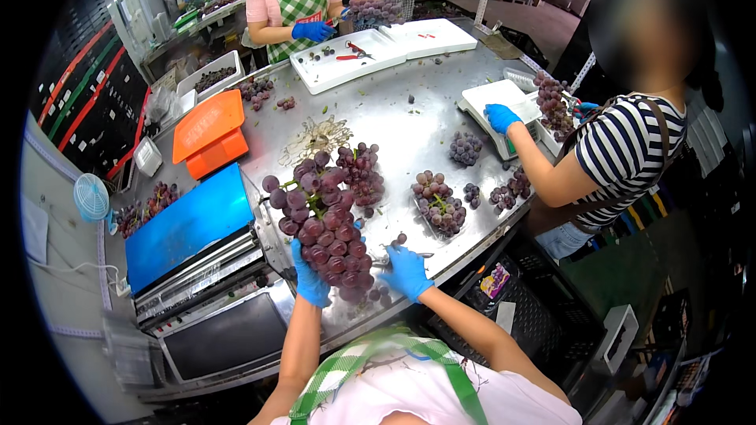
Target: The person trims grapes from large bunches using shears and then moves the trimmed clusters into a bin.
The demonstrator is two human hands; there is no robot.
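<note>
My left hand (310,280), in a blue glove, holds up a large bunch of red-purple grapes (331,236) with green stems. The bunch covers part of that hand's fingers. My right hand (407,271), gloved in blue too, is low over the steel tabletop, right of the bunch. Metal parts of what looks like a cutting tool (424,255) show on both sides of its fingers; whether they grip it is hidden. One loose grape (401,238) lies by the fingertips. Behind the held bunch rests another grape bunch (365,180), and a clear tray of grapes (440,206) sits to the right.
A wrapping machine with a blue plate (189,227) stands at left, below an orange scale (209,130). White trays (348,65) line the far edge, one holding red-handled snips (354,56). At right, a co-worker in stripes (620,147) reaches over a white scale (496,97). Black crates (531,301) stand below.
</note>
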